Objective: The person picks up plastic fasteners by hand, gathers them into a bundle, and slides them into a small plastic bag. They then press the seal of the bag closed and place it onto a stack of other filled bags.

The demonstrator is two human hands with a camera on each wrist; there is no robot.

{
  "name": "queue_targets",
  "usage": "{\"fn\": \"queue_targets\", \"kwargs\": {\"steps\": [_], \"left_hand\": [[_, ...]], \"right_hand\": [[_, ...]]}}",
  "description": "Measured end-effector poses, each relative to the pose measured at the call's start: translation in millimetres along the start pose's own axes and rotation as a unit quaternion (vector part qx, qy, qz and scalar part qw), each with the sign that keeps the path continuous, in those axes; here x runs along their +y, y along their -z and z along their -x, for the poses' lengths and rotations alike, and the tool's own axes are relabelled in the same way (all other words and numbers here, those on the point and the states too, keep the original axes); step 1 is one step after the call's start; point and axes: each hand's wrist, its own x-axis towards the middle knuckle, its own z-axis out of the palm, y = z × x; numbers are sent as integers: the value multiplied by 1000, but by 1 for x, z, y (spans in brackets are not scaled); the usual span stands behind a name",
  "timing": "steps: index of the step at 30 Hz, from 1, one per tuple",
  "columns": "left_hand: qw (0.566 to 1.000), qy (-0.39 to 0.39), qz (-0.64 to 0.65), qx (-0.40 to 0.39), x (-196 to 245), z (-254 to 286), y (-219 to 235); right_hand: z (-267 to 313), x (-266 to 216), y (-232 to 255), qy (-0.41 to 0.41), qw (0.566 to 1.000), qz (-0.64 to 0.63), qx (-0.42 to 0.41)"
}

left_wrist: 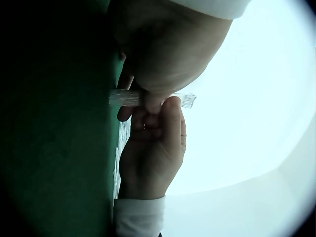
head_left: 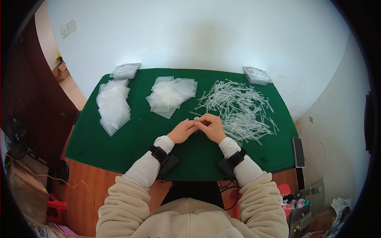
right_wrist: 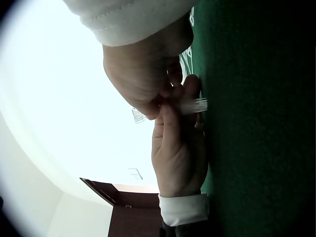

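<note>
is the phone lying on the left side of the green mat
No, the phone lies at the right edge of the green mat, beyond the pile of clear plastic sticks.

On your green table mat (head_left: 131, 139) you have two spreads of clear plastic bags: one pile (head_left: 113, 105) toward the left edge, another heap (head_left: 171, 94) near the middle. A wrapped stack (head_left: 125, 70) sits at the far left corner, and a second wrapped pack (head_left: 256, 75) at the far right corner. A dark phone (head_left: 298, 151) lies along the right edge. A wall switch (head_left: 68, 29) is mounted up at the left, and a cardboard box (head_left: 60, 70) sits on the floor below it.
</note>
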Motion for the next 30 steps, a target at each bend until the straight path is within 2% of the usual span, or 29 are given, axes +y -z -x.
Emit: {"fn": "queue_targets", "kwargs": {"steps": [10, 15, 18, 23, 26, 27, 28, 29, 30], "left_hand": [[998, -45, 45, 27, -5, -1, -3], [998, -40, 35, 18, -4, -1, -3], [998, -41, 32, 43, 2, 0, -5], [997, -18, 56, 45, 14, 1, 2], [972, -33, -30, 229, 0, -1, 19], [951, -3, -26, 307, -4, -1, 30], [923, 29, -24, 382, -8, -1, 42], [894, 18, 37, 447, -12, 0, 52], [856, 6, 98, 507, -16, 2, 60]], "right_hand": [[0, 9, 0, -8, 1000, -25, -8], [0, 13, 1, -3, 1000, -28, -9], [1, 11, 0, -52, 998, -46, -4], [-5, 2, -1, -80, 994, -74, -5], [-27, -4, -14, -114, 982, -144, 48], [-34, 0, -21, -116, 982, -144, 49], [-44, 6, -31, -48, 999, 15, 21], [-51, 12, -44, 23, 985, 172, -7], [-55, 18, -61, 82, 969, 231, -17]]}}
